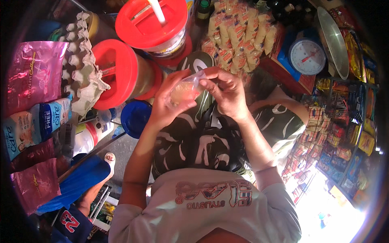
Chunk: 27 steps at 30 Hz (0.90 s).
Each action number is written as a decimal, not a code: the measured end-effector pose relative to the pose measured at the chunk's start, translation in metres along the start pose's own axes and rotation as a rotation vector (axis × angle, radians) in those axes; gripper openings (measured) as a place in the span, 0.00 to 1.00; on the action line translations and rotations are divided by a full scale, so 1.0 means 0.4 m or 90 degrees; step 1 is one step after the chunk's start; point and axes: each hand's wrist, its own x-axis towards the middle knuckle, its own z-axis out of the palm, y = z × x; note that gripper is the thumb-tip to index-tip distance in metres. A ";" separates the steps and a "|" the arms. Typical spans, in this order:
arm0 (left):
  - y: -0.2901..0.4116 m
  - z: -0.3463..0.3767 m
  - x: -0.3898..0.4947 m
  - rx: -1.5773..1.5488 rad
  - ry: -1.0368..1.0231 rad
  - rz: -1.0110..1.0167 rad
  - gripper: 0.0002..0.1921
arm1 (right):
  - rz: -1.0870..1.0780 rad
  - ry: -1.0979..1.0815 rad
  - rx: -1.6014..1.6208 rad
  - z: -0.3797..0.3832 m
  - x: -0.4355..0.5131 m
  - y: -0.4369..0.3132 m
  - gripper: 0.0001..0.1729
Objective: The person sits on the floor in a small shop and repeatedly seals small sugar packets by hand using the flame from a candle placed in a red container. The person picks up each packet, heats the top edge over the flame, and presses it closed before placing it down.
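Observation:
A small clear plastic bag (pixel 184 92) with pale yellowish contents rests in my left hand (pixel 170 101), its fingers curled around the sides. My right hand (pixel 224 91) pinches the upper edge of the same bag between thumb and forefinger. Both hands are above my lap, over dark patterned trousers (pixel 212 148). Beyond my right hand lies a heap of similar filled plastic packets (pixel 240 36), many with red-and-blue print. What exactly fills the bag cannot be told.
Red-lidded tubs (pixel 115 76) and a blue lid (pixel 136 119) stand at left, beside egg trays (pixel 80 66) and hanging packs (pixel 36 76). A dial scale (pixel 307 56) with a metal pan (pixel 332 42) is at right, above a wire rack of sachets (pixel 346 121). Another person's leg (pixel 94 188) shows lower left.

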 end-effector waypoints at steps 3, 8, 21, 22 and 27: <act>0.031 -0.006 -0.017 -0.081 0.071 0.018 0.13 | -0.061 -0.037 0.002 0.008 -0.021 0.020 0.08; 0.028 -0.006 -0.025 -0.046 0.134 0.063 0.09 | 0.075 0.075 0.182 -0.001 0.002 0.033 0.09; 0.049 -0.041 -0.034 -0.111 0.202 -0.113 0.08 | 0.071 0.013 0.085 -0.011 0.010 0.044 0.02; 0.044 -0.038 -0.026 -0.150 0.201 -0.138 0.09 | 0.051 0.041 0.138 -0.006 0.013 0.051 0.02; 0.024 -0.038 -0.016 -0.249 0.187 -0.140 0.08 | 0.016 0.023 0.112 0.007 0.014 0.061 0.08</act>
